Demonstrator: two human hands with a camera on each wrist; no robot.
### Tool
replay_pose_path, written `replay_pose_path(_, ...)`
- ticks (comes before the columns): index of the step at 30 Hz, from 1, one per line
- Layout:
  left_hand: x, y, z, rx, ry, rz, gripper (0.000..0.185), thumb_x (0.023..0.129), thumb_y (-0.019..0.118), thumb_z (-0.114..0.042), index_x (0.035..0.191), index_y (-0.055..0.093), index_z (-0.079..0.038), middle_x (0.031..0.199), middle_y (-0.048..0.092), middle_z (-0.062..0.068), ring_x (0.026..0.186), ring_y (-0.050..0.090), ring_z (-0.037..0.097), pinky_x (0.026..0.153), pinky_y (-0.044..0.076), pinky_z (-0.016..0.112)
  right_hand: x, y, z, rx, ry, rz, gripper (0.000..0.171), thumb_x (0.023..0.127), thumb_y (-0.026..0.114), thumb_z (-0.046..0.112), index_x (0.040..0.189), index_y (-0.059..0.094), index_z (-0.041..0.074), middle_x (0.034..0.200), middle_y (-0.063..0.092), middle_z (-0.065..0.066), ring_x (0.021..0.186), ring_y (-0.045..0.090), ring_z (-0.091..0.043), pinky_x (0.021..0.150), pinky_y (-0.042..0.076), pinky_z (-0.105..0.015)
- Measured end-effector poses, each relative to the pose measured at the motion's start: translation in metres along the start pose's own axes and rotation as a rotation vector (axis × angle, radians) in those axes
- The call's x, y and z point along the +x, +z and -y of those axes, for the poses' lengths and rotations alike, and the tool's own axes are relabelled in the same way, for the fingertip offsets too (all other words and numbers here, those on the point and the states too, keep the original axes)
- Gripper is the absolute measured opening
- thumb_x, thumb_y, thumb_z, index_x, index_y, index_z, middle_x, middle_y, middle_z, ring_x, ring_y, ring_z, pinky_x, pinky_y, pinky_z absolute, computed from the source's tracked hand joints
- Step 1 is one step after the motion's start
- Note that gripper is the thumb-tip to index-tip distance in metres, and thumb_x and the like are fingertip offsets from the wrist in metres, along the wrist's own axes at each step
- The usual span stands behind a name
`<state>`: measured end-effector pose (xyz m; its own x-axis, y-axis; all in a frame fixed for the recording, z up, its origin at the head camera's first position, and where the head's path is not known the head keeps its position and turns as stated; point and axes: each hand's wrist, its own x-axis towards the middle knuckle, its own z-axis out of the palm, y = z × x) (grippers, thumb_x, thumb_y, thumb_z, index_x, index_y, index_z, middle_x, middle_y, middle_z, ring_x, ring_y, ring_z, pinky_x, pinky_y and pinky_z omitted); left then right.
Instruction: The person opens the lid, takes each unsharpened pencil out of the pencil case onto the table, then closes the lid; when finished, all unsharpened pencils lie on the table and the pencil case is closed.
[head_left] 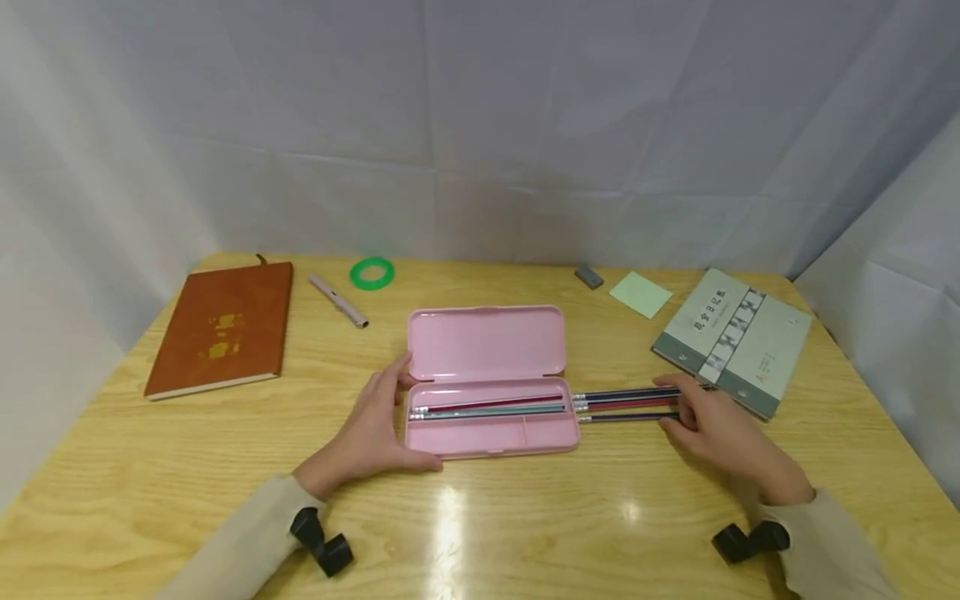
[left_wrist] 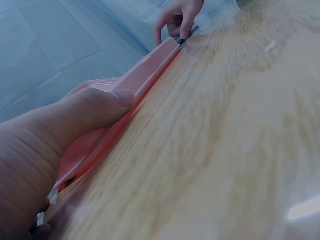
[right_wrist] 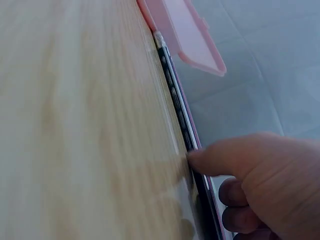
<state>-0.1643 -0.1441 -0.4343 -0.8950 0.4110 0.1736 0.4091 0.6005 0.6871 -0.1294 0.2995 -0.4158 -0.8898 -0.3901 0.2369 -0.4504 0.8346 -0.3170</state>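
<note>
A pink pencil case (head_left: pixel 486 343) lies on the table with its lid laid back. Its left end is held by my left hand (head_left: pixel 371 429), the thumb along the front edge and fingers round the back corner. In the long rear compartment lie red and teal pencils (head_left: pixel 487 410), eraser ends to the left. Several dark and red pencils (head_left: pixel 626 405) lie on the table against the case's right end, ferrules toward it. My right hand (head_left: pixel 716 425) pinches their far ends between thumb and fingers. In the right wrist view, the thumb (right_wrist: pixel 210 159) presses against the pencil row.
At the left lies a brown notebook (head_left: pixel 225 329), with a pale pen (head_left: pixel 339 301) and a green tape ring (head_left: pixel 372 273) near it. Back right are a grey eraser (head_left: pixel 588 277), a green sticky note (head_left: pixel 641 294) and a grey-green notebook (head_left: pixel 735 342) close behind my right hand.
</note>
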Motion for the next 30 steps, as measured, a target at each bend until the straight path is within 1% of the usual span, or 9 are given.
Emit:
replay_pose_path(1, 0.0, 0.0, 0.0, -0.003, -0.001, 0.0, 0.136, 0.047, 0.094, -0.047, 0.152, 0.016, -0.007, 0.124, 0.046, 0.006, 0.104, 0.045, 0.021, 0.087, 0.043, 0.039, 0.003, 0.001, 0.002, -0.003, -0.003, 0.012, 0.047, 0.082, 0.074, 0.009, 0.124, 0.054, 0.005, 0.059, 0.039, 0.014, 0.049, 0.028, 0.005, 0.048, 0.031, -0.019)
replay_pose_path(3, 0.0, 0.0, 0.0, -0.006, 0.001, -0.001, 0.136, 0.047, 0.094, -0.046, 0.152, 0.017, -0.006, 0.124, 0.046, 0.006, 0.104, 0.045, 0.021, 0.087, 0.043, 0.039, 0.009, 0.002, 0.007, -0.008, -0.006, 0.04, 0.045, 0.083, 0.074, 0.013, 0.125, 0.058, 0.007, 0.058, 0.039, 0.015, 0.049, 0.029, 0.004, 0.048, 0.03, -0.019)
replay_pose_path(8, -0.001, 0.001, 0.001, -0.005, 0.003, 0.001, 0.137, 0.047, 0.094, -0.046, 0.152, 0.016, -0.006, 0.124, 0.046, 0.006, 0.104, 0.045, 0.021, 0.088, 0.043, 0.039, 0.021, 0.004, 0.015, -0.015, 0.032, 0.092, 0.028, 0.085, 0.071, 0.014, 0.112, 0.065, 0.009, 0.057, 0.041, 0.012, 0.048, 0.031, 0.001, 0.046, 0.028, -0.021)
replay_pose_path(10, -0.001, 0.001, 0.001, -0.007, 0.004, 0.002, 0.137, 0.047, 0.094, -0.047, 0.152, 0.016, -0.006, 0.125, 0.046, 0.006, 0.105, 0.046, 0.021, 0.089, 0.044, 0.039, 0.023, 0.005, 0.017, -0.019, 0.043, 0.096, 0.026, 0.085, 0.07, 0.012, 0.11, 0.064, 0.008, 0.057, 0.041, 0.011, 0.048, 0.031, 0.0, 0.045, 0.028, -0.021)
replay_pose_path(17, -0.001, 0.0, 0.002, 0.0, 0.006, -0.005, 0.136, 0.047, 0.094, -0.047, 0.152, 0.016, -0.007, 0.124, 0.046, 0.006, 0.105, 0.046, 0.021, 0.088, 0.044, 0.039, 0.029, 0.004, 0.024, 0.004, 0.033, 0.109, 0.036, 0.085, 0.07, 0.012, 0.118, 0.057, 0.004, 0.06, 0.043, 0.011, 0.049, 0.033, 0.001, 0.047, 0.031, -0.02)
replay_pose_path(20, -0.001, 0.001, 0.002, 0.005, 0.023, -0.014, 0.136, 0.047, 0.094, -0.046, 0.152, 0.017, -0.004, 0.123, 0.048, 0.006, 0.103, 0.046, 0.02, 0.087, 0.043, 0.038, 0.039, 0.008, 0.033, 0.034, -0.001, 0.089, 0.034, 0.087, 0.069, 0.012, 0.118, 0.058, 0.005, 0.059, 0.041, 0.012, 0.049, 0.032, 0.001, 0.048, 0.031, -0.02)
replay_pose_path(26, -0.001, 0.0, 0.003, -0.006, 0.022, -0.014, 0.137, 0.047, 0.094, -0.045, 0.152, 0.016, -0.005, 0.123, 0.048, 0.004, 0.103, 0.045, 0.019, 0.088, 0.042, 0.038, 0.07, 0.027, 0.057, 0.087, -0.167, 0.028, 0.018, 0.087, 0.069, 0.011, 0.106, 0.068, 0.011, 0.054, 0.04, 0.014, 0.048, 0.03, 0.004, 0.049, 0.03, -0.019)
replay_pose_path(28, -0.001, 0.0, 0.003, -0.009, 0.018, -0.015, 0.138, 0.046, 0.094, -0.045, 0.152, 0.017, -0.005, 0.123, 0.049, 0.003, 0.104, 0.045, 0.018, 0.089, 0.042, 0.038, 0.081, 0.033, 0.066, 0.089, -0.198, 0.052, 0.016, 0.088, 0.068, 0.013, 0.104, 0.071, 0.013, 0.056, 0.046, 0.013, 0.05, 0.033, 0.004, 0.05, 0.031, -0.019)
replay_pose_path(30, 0.0, 0.0, 0.003, -0.012, 0.014, -0.012, 0.138, 0.045, 0.094, -0.046, 0.152, 0.016, -0.006, 0.123, 0.049, 0.003, 0.105, 0.046, 0.018, 0.09, 0.042, 0.039, 0.09, 0.039, 0.076, 0.066, -0.196, 0.098, 0.014, 0.089, 0.068, 0.015, 0.102, 0.073, 0.014, 0.062, 0.056, 0.011, 0.053, 0.039, 0.002, 0.052, 0.034, -0.019)
